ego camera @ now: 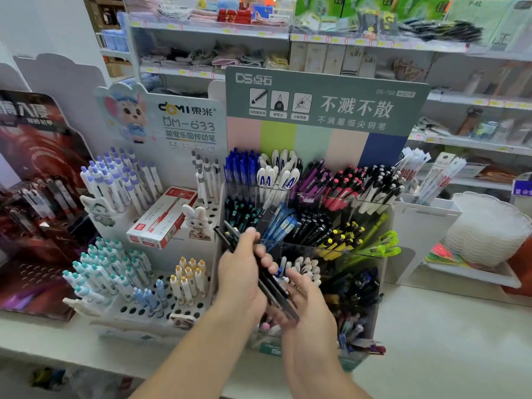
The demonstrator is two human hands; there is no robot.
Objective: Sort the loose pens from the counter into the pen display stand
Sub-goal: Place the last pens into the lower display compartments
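Observation:
My left hand (244,272) grips a bundle of dark pens (276,286) that slants from upper left to lower right. My right hand (309,303) lies under the lower end of the bundle, fingers fairly straight, touching it. Both hands hover in front of the tiered pen display stand (383,289), whose clear compartments hold blue, white, purple, pink, black, yellow and green pens. The bundle's top ends sit close to the compartment of black pens with teal caps (241,216).
A white peg-hole stand (161,306) with pastel pens and a red-and-white pen box (161,220) stands to the left. A dark red display (37,197) is at far left. At right are a white holder (426,226), stacked white plates (486,231) and bare counter (446,341).

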